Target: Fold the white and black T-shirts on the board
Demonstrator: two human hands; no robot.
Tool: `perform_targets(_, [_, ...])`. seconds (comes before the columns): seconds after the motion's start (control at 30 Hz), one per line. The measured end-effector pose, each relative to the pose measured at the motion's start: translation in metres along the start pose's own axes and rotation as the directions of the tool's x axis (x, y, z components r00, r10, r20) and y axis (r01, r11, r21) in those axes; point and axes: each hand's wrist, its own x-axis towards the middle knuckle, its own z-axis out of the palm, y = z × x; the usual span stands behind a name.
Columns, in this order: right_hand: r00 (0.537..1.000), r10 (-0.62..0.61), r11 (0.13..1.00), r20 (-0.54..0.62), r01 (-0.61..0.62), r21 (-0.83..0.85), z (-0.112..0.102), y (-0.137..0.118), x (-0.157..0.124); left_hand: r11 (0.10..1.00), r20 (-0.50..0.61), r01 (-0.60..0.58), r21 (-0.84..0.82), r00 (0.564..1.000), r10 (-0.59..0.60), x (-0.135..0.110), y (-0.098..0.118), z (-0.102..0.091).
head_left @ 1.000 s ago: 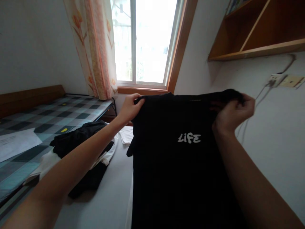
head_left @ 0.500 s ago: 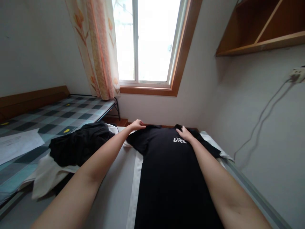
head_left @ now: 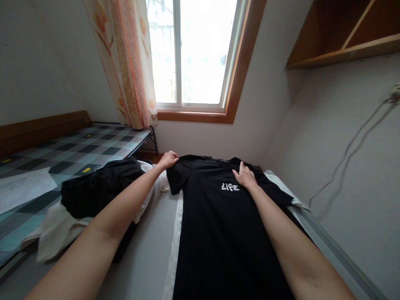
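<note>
A black T-shirt [head_left: 218,233] lies spread out with its collar toward the window and small white lettering on the chest. My left hand [head_left: 169,160] has its fingers closed on the top edge of the left sleeve, which is pulled outward. On the upper chest, right of the lettering, my right hand [head_left: 245,176] rests flat with thumb and fingers apart. White cloth shows from under the shirt along its left side and beyond the right sleeve. The lower part of the shirt runs out of view at the bottom.
A heap of black and white clothes [head_left: 100,187] lies left of my left forearm. Beyond it is a bed with a checked mattress [head_left: 103,141] and a paper sheet [head_left: 25,189]. A wall with a hanging cable [head_left: 346,154] stands on the right, a wooden shelf [head_left: 343,54] above.
My left hand has moved left and slightly up, drawing the sleeve outward. My right hand has gone from holding near the collar to lying spread on the chest.
</note>
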Motion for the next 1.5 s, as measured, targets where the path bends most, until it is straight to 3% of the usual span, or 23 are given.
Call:
perform_targets(0.07, [0.998, -0.028, 0.999, 0.059, 0.029, -0.015, -0.001, 0.002, -0.002, 0.999, 0.037, 0.028, 0.018, 0.999, -0.028, -0.003, -0.004, 0.002])
perform_targets(0.17, [0.989, -0.105, 0.994, 0.105, 0.107, -0.015, -0.006, 0.006, -0.005, 0.998, 0.187, 0.064, -0.016, 0.98, -0.06, -0.009, -0.009, -0.002])
perform_targets(0.33, [0.976, -0.213, 0.973, 0.037, 0.216, -0.077, -0.023, 0.026, -0.018, 0.969, 0.375, 0.18, -0.168, 0.921, -0.106, -0.018, -0.017, -0.03])
perform_targets(0.43, [0.99, -0.136, 0.975, -0.025, 0.13, -0.178, -0.04, 0.047, -0.024, 0.963, 0.384, 0.264, -0.057, 0.896, -0.223, -0.021, -0.019, -0.044])
perform_targets(0.5, [1.0, 0.001, 0.974, -0.021, -0.006, -0.226, -0.053, 0.064, -0.026, 0.961, 0.292, 0.241, 0.138, 0.917, -0.272, -0.023, -0.015, -0.044])
perform_targets(0.53, [0.997, 0.075, 0.971, 0.016, -0.069, -0.231, -0.059, 0.072, -0.026, 0.952, 0.222, 0.193, 0.237, 0.943, -0.247, -0.025, -0.011, -0.04])
perform_targets(0.6, [0.971, 0.185, 0.966, 0.152, -0.152, -0.208, -0.069, 0.088, -0.025, 0.926, 0.089, 0.047, 0.375, 0.992, -0.086, -0.034, 0.0, -0.024])
perform_targets(0.63, [0.952, 0.211, 0.968, 0.223, -0.171, -0.183, -0.073, 0.095, -0.024, 0.912, 0.045, -0.041, 0.408, 0.999, 0.025, -0.041, 0.007, -0.012])
perform_targets(0.7, [0.924, 0.227, 0.972, 0.307, -0.197, -0.125, -0.076, 0.106, -0.022, 0.906, 0.06, -0.189, 0.38, 0.982, 0.179, -0.059, 0.021, 0.017])
perform_targets(0.8, [0.934, 0.24, 0.971, 0.264, -0.236, -0.048, -0.079, 0.117, -0.021, 0.894, 0.139, -0.323, 0.311, 0.946, 0.293, -0.089, 0.036, 0.06])
perform_targets(0.9, [0.958, 0.277, 0.961, 0.076, -0.277, -0.017, -0.085, 0.124, -0.018, 0.879, 0.043, -0.345, 0.328, 0.935, 0.352, -0.109, 0.038, 0.084])
perform_targets(1.0, [0.919, 0.385, 0.921, -0.081, -0.389, -0.031, -0.098, 0.128, -0.013, 0.883, 0.016, -0.338, 0.324, 0.936, 0.352, -0.116, 0.035, 0.087])
perform_targets(1.1, [0.87, 0.488, 0.872, -0.077, -0.489, 0.009, -0.11, 0.129, -0.008, 0.887, 0.023, -0.34, 0.314, 0.936, 0.35, -0.117, 0.033, 0.082])
perform_targets(1.2, [0.891, 0.454, 0.879, 0.027, -0.453, 0.147, -0.114, 0.131, -0.007, 0.893, 0.031, -0.338, 0.298, 0.938, 0.345, -0.118, 0.035, 0.079])
perform_targets(1.27, [0.897, 0.396, 0.861, 0.195, -0.437, 0.259, -0.113, 0.133, -0.008, 0.897, 0.032, -0.33, 0.294, 0.941, 0.336, -0.119, 0.036, 0.079])
perform_targets(1.33, [0.871, 0.344, 0.792, 0.352, -0.47, 0.39, -0.112, 0.136, -0.01, 0.899, 0.032, -0.323, 0.295, 0.944, 0.329, -0.119, 0.037, 0.079])
perform_targets(1.37, [0.86, 0.346, 0.733, 0.374, -0.497, 0.465, -0.112, 0.137, -0.01, 0.899, 0.031, -0.321, 0.296, 0.944, 0.327, -0.119, 0.038, 0.079])
perform_targets(1.4, [0.858, 0.382, 0.665, 0.344, -0.513, 0.543, -0.112, 0.138, -0.01, 0.898, 0.031, -0.321, 0.3, 0.944, 0.328, -0.12, 0.038, 0.079])
perform_targets(1.5, [0.822, 0.561, 0.511, 0.097, -0.436, 0.741, -0.114, 0.14, -0.009, 0.892, 0.03, -0.327, 0.314, 0.942, 0.335, -0.119, 0.037, 0.079])
